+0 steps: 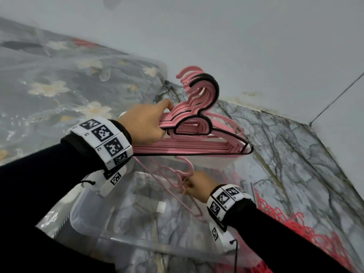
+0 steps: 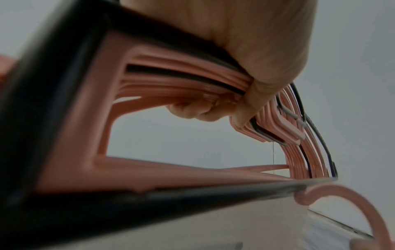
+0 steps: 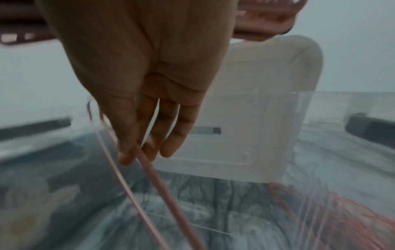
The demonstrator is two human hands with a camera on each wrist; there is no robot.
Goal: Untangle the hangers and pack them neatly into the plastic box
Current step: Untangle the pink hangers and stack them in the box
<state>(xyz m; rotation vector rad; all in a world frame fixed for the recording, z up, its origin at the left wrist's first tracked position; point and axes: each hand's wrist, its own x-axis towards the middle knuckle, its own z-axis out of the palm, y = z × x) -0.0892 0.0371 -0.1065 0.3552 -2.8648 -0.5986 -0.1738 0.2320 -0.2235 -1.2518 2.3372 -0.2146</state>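
My left hand (image 1: 151,123) grips a bundle of pink and black hangers (image 1: 197,133) by one shoulder and holds it up, hooks pointing up and away. In the left wrist view the fingers (image 2: 192,110) curl under the stacked hanger arms (image 2: 171,81). Below it, my right hand (image 1: 190,184) pinches a single thin pink hanger (image 3: 169,194) between thumb and fingertips (image 3: 128,152). This hanger hangs slanted over the clear plastic box (image 1: 82,215). The bottom of the box (image 3: 213,219) shows the marble floor through it.
A pile of tangled red hangers (image 1: 295,223) lies on the marble floor (image 1: 295,150) right of the box. A translucent white panel (image 3: 267,101) stands at the box's far side. A flowered cover under clear plastic (image 1: 59,85) rises on the left. A pale wall (image 1: 256,46) stands behind.
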